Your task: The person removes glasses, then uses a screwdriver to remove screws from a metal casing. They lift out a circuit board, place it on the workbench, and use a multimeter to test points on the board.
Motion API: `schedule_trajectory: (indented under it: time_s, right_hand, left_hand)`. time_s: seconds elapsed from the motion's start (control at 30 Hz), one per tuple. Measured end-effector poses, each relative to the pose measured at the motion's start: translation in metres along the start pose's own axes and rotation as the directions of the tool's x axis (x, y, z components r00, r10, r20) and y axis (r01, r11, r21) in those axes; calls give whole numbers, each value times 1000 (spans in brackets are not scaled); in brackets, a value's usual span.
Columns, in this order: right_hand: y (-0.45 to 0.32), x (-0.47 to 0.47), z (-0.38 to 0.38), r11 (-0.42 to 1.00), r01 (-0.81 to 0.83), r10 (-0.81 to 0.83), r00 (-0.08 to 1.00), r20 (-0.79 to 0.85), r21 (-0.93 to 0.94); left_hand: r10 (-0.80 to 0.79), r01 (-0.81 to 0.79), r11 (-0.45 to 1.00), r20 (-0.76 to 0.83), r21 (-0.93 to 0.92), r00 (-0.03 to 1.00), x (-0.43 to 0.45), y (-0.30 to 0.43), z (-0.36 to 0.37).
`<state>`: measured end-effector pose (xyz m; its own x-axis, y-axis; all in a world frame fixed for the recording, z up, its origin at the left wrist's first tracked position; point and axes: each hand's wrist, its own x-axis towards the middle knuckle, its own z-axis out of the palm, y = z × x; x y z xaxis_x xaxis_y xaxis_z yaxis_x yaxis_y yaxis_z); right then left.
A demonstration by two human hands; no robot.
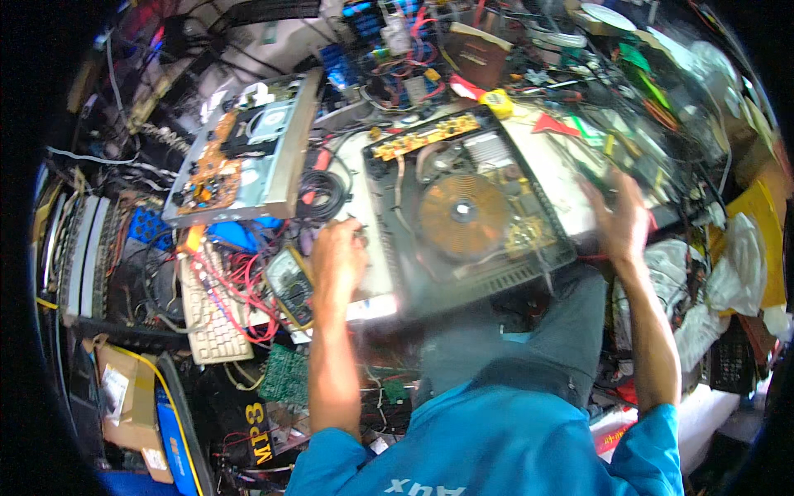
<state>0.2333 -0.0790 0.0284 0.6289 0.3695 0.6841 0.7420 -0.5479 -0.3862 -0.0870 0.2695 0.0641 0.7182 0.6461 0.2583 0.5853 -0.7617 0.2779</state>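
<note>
An opened induction cooker (406,260) lies tilted on the white benchtop, its round copper coil (446,229) facing up. A yellowish circuit board (428,137) runs along its far edge, near a finned heat sink (493,152). Left of the cooker, my left hand (340,254) is over the benchtop with curled fingers; whether anything small is in them is hidden. A multimeter (291,286) is beside that wrist. To the cooker's right, my right hand (620,217) is blurred, fingers apart and nothing visible in it, close to scattered tools.
At the left stands an open disc player chassis (282,180) with a brown circuit board. Red test leads (260,291) tangle over a beige keyboard (214,316). A coiled black cable (324,193) sits near the chassis. Cluttered wires and a yellow tape measure (498,102) are beyond the cooker.
</note>
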Motion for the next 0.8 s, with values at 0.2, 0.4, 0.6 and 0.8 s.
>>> schedule_trajectory:
  time_s: [0.2, 0.4, 0.6, 0.8]
  right_hand:
    - [-22, 10, 2, 986, 148, -143, 988, 62, -79]
    - [-75, -14, -21, 953, -25, -11, 993, 117, 301]
    - [-119, -32, -31, 896, 138, -271, 923, 274, 423]
    - [-146, -31, -16, 934, 106, -228, 912, 342, 340]
  left_hand:
    - [75, -91, 970, -78, -227, 994, 4, 49, -27]
    - [408, -349, 908, 295, -233, 864, 5, 107, -26]
    - [311, -229, 941, 370, -248, 876, 6, 106, -20]
    - [316, -270, 911, 110, -311, 942, -9, 106, -10]
